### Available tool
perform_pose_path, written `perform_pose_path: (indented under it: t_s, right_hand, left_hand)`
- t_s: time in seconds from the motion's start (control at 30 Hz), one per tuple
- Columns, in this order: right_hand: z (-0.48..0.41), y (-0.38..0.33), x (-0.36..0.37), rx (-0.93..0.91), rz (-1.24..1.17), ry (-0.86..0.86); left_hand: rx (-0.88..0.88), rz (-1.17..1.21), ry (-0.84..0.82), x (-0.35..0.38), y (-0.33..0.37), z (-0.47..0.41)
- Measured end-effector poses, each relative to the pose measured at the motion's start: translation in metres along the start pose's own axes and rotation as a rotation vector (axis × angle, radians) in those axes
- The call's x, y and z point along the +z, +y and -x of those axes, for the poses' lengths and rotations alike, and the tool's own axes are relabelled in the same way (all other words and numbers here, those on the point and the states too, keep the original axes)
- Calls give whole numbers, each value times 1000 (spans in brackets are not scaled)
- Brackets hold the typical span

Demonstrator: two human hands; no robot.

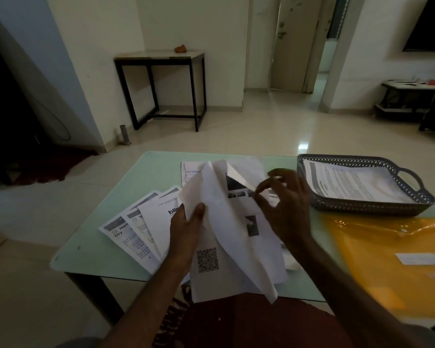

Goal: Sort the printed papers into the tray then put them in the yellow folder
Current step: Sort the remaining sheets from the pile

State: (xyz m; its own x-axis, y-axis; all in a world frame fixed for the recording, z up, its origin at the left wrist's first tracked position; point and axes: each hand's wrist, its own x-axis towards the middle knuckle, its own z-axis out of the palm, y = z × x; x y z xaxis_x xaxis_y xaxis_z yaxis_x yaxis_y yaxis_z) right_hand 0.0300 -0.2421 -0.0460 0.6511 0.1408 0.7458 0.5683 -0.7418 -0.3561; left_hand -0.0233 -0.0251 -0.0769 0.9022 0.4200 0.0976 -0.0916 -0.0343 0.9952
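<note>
**Leftmost fanned sheet** (122, 233) on the counter (91, 247): bold heading "Han", cut off by the overlapping sheet, with "Dry" below it.
**Third fanned sheet** (161, 222): bold logo letters "bli", the rest covered.
**Printed papers** (224, 234) held above the counter: one bears a QR code (207, 259), and another shows the fragment "ace" beside small photographs.
**Tray sheet** (357, 184) in the tray (362, 209), and **white label** (418, 258) on the yellow folder (387, 285): print too small to read.

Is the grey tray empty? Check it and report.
No, a stack of printed papers lies inside the grey tray at the table's far right.
</note>
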Motion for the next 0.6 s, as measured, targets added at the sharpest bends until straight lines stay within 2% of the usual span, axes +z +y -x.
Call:
perform_pose_path:
  t_s: [0.1,0.2,0.27,0.33,0.47,0.53,0.6]
  right_hand:
    - [10,-26,2,-134,-198,-282]
    - [25,-41,12,-221,-114,-533]
    - [30,-44,19,-231,-94,-590]
    - [33,-44,24,-241,-91,-593]
    - [26,-45,20,-179,-249,-595]
    - [18,-39,16,-115,-330,-445]
    - [9,-26,13,56,-273,-249]
  left_hand:
    - [-7,1,6,-3,-6,-3]
    - [-29,-9,19,0,-3,-2]
    - [-115,68,24,5,5,1]
    - [-167,101,-1,7,11,3]
    - [5,-60,31,6,4,3]
    - [7,-59,38,3,-1,0]
    - [1,-37,45,2,-1,0]
